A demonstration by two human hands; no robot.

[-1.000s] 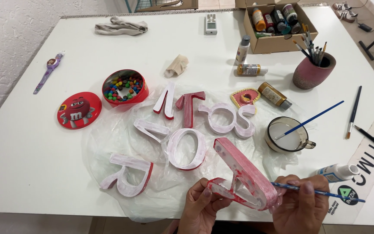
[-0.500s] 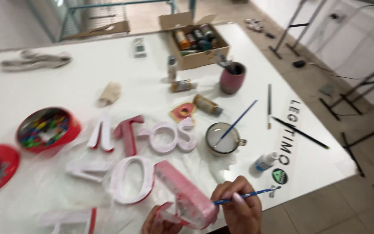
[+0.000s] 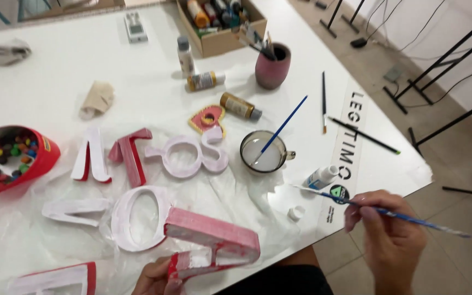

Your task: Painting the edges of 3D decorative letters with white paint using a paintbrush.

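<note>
My left hand point(image 3: 157, 277) grips the lower end of a large three-dimensional letter point(image 3: 211, 243) with red sides partly covered in white paint, tilted up at the table's near edge. My right hand point(image 3: 389, 240) holds a thin blue-handled paintbrush point(image 3: 378, 208), lifted off to the right past the table corner, its tip pointing left toward a small white paint bottle point(image 3: 320, 177) that lies on its side. A white bottle cap point(image 3: 296, 212) sits close by. A glass cup point(image 3: 263, 153) of whitish water stands behind with another blue brush point(image 3: 283, 128) in it.
Several white-and-red letters point(image 3: 137, 218) lie on a clear plastic sheet point(image 3: 23, 240). A red bowl of coloured candies point(image 3: 6, 158) is at the left. Behind are a pink brush pot point(image 3: 272, 66), a cardboard box of paints point(image 3: 222, 22), paint bottles, loose brushes point(image 3: 323, 104) and a cloth point(image 3: 96, 98).
The view has swung right and closer. My right hand has pulled the brush away from the letter, out to the right beyond the table edge. My left hand still holds the letter.
</note>
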